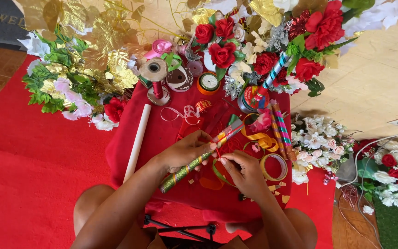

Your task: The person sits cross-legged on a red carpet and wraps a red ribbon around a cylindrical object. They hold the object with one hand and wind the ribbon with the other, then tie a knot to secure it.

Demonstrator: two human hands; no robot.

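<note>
My left hand (187,150) grips a long stick (180,173) wrapped in glittery green, red and gold, lying slantwise over a red cloth (162,133). My right hand (242,170) pinches a thin red ribbon (218,152) right at the stick, just below my left fingers. A green ribbon loop (217,171) lies under my right hand. Both hands are over the middle of the cloth, with my knees below it.
Ribbon spools (179,77), a thread reel (154,71) and a tape ring (274,167) lie on the cloth. Two more wrapped sticks (279,127) and a white tube (137,140) lie beside. Artificial roses (222,53), gold leaves and white flowers (316,138) surround it.
</note>
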